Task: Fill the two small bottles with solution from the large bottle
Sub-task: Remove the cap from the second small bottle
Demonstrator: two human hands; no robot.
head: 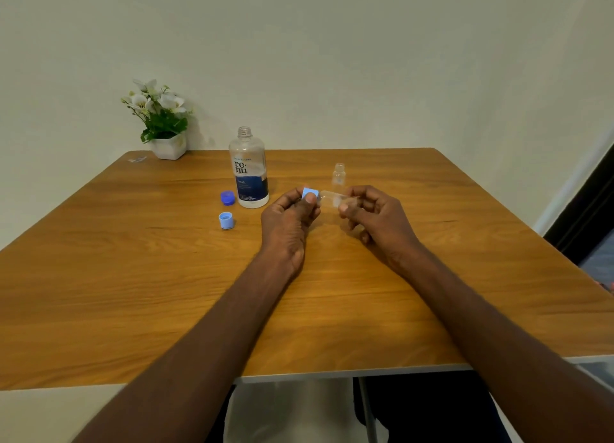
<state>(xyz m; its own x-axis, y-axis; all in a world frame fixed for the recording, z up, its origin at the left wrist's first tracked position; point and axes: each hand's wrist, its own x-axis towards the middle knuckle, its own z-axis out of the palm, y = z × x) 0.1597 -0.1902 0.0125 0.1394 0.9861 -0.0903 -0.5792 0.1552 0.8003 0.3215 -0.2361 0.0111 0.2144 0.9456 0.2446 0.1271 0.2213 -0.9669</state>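
Your left hand (pixel 287 216) pinches the light blue cap (pixel 310 194) of a small clear bottle (pixel 334 199), held sideways just above the worktop (pixel 133 276); your right hand (pixel 375 216) grips the bottle's body, fingers (pixel 349 206) closed round it. Likely step: unscrewing this cap. Second small bottle (pixel 339 174) stands open just behind your hands. Large bottle (pixel 248 170) stands uncapped, far left of your hands, dark blue cap (pixel 227 197) just beside it, another light blue cap (pixel 226 220) nearer. Flower pot (pixel 168 148) sits at the far left corner. Risks: loose cap slips and rolls off; your knuckles nudge the light open bottle behind and tip it; an elbow swing knocks the uncapped large bottle, spilling solution.
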